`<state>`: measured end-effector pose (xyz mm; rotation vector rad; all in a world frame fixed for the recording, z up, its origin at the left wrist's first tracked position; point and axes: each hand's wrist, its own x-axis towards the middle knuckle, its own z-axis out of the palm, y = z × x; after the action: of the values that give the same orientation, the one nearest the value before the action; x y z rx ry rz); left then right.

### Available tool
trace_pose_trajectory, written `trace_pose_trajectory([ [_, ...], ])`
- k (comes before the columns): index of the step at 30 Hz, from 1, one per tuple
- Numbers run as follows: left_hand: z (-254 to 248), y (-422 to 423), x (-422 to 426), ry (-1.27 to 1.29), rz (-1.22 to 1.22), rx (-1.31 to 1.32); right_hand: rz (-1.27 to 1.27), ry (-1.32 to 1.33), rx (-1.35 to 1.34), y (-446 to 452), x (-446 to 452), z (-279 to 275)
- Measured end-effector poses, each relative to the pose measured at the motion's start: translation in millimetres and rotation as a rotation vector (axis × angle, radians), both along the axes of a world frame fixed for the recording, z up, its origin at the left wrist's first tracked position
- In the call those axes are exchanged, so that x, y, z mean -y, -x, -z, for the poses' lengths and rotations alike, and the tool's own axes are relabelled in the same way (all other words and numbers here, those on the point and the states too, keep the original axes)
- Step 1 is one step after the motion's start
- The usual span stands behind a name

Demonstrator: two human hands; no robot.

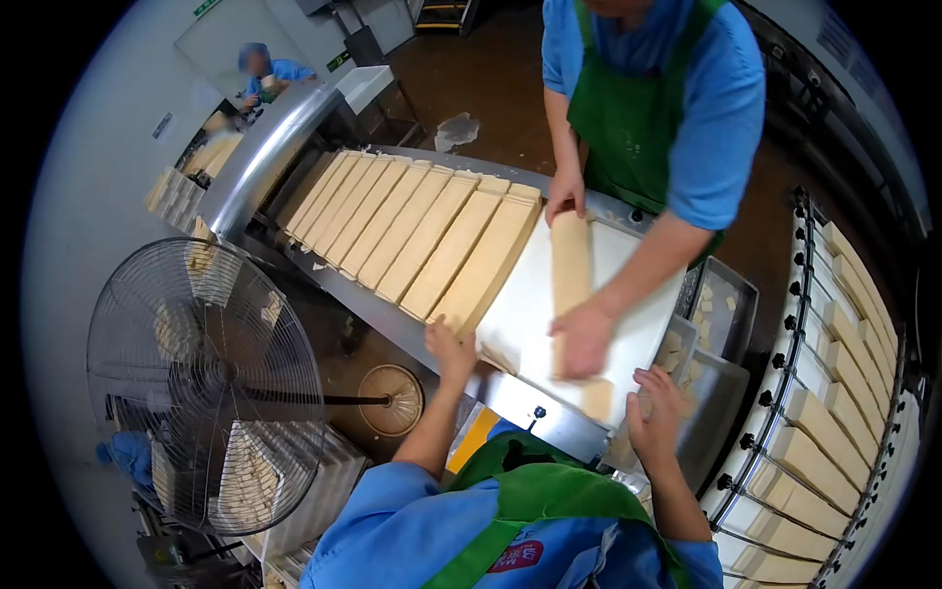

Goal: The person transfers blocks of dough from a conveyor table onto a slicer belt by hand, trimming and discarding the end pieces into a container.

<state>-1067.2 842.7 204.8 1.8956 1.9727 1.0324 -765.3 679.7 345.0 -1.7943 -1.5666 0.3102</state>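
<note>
Long pale slabs [417, 221] lie side by side on the conveyor. My left hand [452, 350] touches the near end of the rightmost slab [500, 253], fingers closed on its edge. My right hand [655, 417] is raised by the right end of the white board [515, 319], its fingers apart and nothing in it. Across the board, a co-worker's two hands hold another long slab [571, 257]; the nearer hand is blurred. A short pale piece [597, 399] lies at the board's near edge.
A large fan [226, 371] stands at the left, near stacked trays [329, 461]. Grey bins [724, 398] with scraps sit right of the board. Farther right, a curved conveyor [775, 393] carries more slabs. The co-worker in a green apron [628, 108] stands opposite; another person [265, 74] is far back.
</note>
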Motion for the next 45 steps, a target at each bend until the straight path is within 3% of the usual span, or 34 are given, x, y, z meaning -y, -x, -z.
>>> trace_pose_trajectory([
  [3,5,26,-26,0.363,-0.109,0.094,-0.042,-0.018,-0.031,20,-40,2],
  [6,-12,20,-37,0.472,-0.034,0.090,-0.061,-0.030,-0.031,43,-85,11],
  [10,-10,14,-43,0.453,0.038,0.170,-0.129,-0.021,0.010,71,-154,46],
  [14,-23,16,-52,0.557,0.148,0.031,-0.122,0.135,0.226,94,-229,91],
  [19,-5,20,-54,0.513,0.262,-0.289,-0.015,0.346,0.277,124,-330,98],
  [22,-10,18,-61,0.652,0.311,-0.235,0.063,0.397,0.291,128,-379,101],
  [24,-3,20,-62,0.615,0.347,-0.276,0.100,0.407,0.317,131,-403,103],
  [26,-2,19,-63,0.618,0.364,-0.299,0.169,0.588,0.315,134,-418,101],
  [30,-8,18,-66,0.667,0.389,-0.310,0.183,0.680,0.332,131,-415,85],
  [32,-5,20,-64,0.636,0.411,-0.275,0.229,0.748,0.210,120,-405,71],
  [34,-15,18,-70,0.764,0.469,-0.169,0.348,0.762,0.142,101,-386,63],
  [38,-39,-6,-66,0.737,0.639,-0.069,0.632,0.812,0.013,39,-320,52],
  [42,-45,-48,-44,0.580,0.823,0.010,0.834,0.743,0.051,-17,-257,90],
  [43,-46,-60,-38,0.576,0.900,-0.002,0.869,0.707,0.005,-24,-241,79],
  [45,-49,-84,-25,0.469,0.820,-0.017,0.970,0.593,-0.196,-35,-200,48],
])
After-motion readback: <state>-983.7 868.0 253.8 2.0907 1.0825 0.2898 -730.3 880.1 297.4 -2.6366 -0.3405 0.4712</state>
